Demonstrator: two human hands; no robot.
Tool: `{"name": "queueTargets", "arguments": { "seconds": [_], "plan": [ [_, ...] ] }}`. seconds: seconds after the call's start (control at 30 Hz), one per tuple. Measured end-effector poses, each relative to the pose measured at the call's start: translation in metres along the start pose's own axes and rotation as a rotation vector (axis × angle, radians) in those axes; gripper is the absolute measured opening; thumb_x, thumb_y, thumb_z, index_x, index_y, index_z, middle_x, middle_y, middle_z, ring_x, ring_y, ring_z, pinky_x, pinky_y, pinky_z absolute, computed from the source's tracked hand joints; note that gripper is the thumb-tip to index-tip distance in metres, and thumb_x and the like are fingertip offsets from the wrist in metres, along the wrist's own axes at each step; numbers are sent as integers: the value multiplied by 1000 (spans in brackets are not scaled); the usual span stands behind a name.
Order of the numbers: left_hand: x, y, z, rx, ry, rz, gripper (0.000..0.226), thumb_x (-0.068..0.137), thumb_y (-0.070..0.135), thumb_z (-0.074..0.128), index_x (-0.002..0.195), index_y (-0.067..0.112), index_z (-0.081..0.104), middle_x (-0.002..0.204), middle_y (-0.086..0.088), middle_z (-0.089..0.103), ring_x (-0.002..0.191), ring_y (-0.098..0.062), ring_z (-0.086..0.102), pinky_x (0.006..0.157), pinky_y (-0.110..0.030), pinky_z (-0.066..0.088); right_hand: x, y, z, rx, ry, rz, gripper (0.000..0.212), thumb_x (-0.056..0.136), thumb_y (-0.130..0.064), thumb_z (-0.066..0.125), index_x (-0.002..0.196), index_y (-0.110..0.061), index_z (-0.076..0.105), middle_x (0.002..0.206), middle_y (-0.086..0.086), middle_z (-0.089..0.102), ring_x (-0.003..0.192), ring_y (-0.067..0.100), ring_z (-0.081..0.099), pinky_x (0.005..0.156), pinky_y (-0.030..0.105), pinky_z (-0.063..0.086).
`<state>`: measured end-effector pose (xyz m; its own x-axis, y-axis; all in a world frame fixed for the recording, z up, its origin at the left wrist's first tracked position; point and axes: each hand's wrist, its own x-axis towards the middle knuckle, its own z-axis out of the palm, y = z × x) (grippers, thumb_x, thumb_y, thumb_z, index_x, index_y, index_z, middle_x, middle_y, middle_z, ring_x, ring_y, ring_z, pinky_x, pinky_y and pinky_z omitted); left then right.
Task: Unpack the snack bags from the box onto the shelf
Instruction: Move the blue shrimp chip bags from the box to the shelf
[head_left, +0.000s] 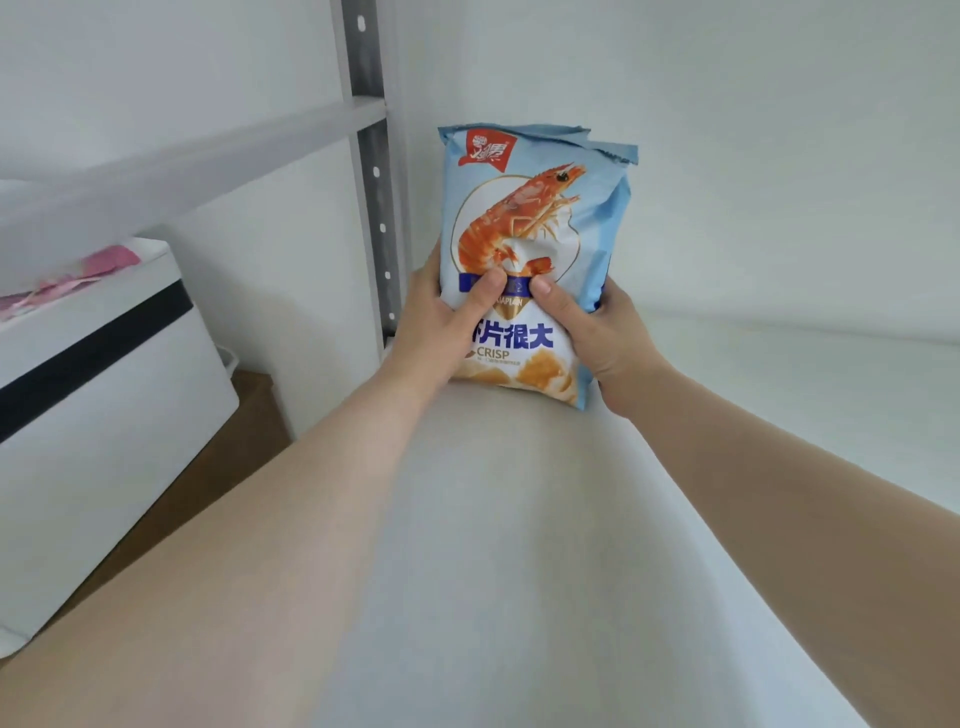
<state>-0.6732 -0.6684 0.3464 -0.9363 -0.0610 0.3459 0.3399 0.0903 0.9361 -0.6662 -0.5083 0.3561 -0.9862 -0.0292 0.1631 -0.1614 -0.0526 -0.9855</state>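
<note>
Upright: pale blue foil snack bags (535, 249) printed with an orange prawn, at least two pressed together front to back, judging by the doubled crimped tops.
Position: bottom edges on or just above the white shelf board (519, 519), close to its left rear corner beside the grey perforated steel upright (376, 208); contact with the board hidden by the hands.
Left hand (441, 322): clamped round the left side of the bags, thumb pressed across the printed front, fingers out of sight behind.
Right hand (597, 332): clamped round the right side, thumb on the front just beside the other thumb, fingers wrapped to the back.
Reason for the grip: likely squeezed from both sides to keep the slippery, air-filled packs together and standing, prawn face outward for display.
Reason for the spot: probably tucked toward the corner post and back wall to start a tidy row with support behind.
Stage: placing, not yet let go.
Box: not identifiable with certainty; brown cardboard (218, 467) visible below the shelf's left edge.
Elsewhere: white bin with a black band (93, 395) at far left, pink items inside.
</note>
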Motion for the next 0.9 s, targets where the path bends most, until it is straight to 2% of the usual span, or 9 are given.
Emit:
{"name": "queueTargets", "arguments": {
  "seconds": [0.2,0.37,0.43,0.53,0.63,0.7,0.77,0.83,0.9],
  "plan": [
    [39,-16,-7,58,10,-4,43,89,33,64,126,14,53,102,4,70,81,-1,70,62,-14,53,48,13,9,-79,33,-93,31,85,-23,75,112,-18,60,93,-5,74,76,6,73,64,19,56],
    [53,-22,-3,13,6,-17,48,89,34,64,131,17,49,112,-1,69,91,-12,71,75,-30,59,62,18,10,-48,57,-96,42,85,-22,75,121,-15,55,100,-3,72,78,5,72,63,18,55],
    [52,-23,-3,-12,15,-6,48,89,32,64,133,19,47,112,2,68,94,-11,70,78,-30,59,64,18,7,-68,76,-92,66,79,-38,79,133,-18,49,117,-1,67,96,7,70,76,25,58],
    [52,-21,-5,-67,25,-9,58,88,34,66,139,22,41,112,8,67,93,-4,70,71,-21,57,66,3,2,-113,156,-104,104,60,-72,71,148,-32,33,143,-4,50,130,11,51,98,33,50],
    [51,-20,-7,-13,-18,-9,83,71,51,76,141,28,38,122,8,64,106,-8,66,82,-25,56,72,-29,1,-98,168,-144,93,70,-69,64,149,-30,34,140,-5,53,127,8,53,90,21,47],
    [48,-22,-7,23,-58,-18,87,66,46,82,140,27,39,123,9,63,109,-7,64,82,-22,55,79,-46,4,-61,162,-145,70,81,-60,67,137,-23,50,117,-4,67,101,4,67,81,22,53],
    [45,-27,-7,1,-77,-24,82,68,26,84,138,23,41,119,9,65,104,-4,65,76,-17,54,88,-55,6,-39,225,-129,36,85,-50,69,92,-16,63,78,-7,69,62,4,66,59,20,50],
    [43,-29,-7,-6,-86,-2,78,69,11,84,135,20,44,115,9,66,101,-2,65,73,-14,52,97,-61,8,-127,313,-118,52,83,-50,72,58,-19,39,55,-7,46,44,10,42,45,21,33],
    [43,-30,-5,0,-88,15,77,68,6,83,133,19,45,114,11,66,101,1,65,75,-12,50,104,-69,9,-207,368,-124,64,80,-54,73,54,-22,23,53,-4,28,48,16,25,46,25,21]
  ]
}}
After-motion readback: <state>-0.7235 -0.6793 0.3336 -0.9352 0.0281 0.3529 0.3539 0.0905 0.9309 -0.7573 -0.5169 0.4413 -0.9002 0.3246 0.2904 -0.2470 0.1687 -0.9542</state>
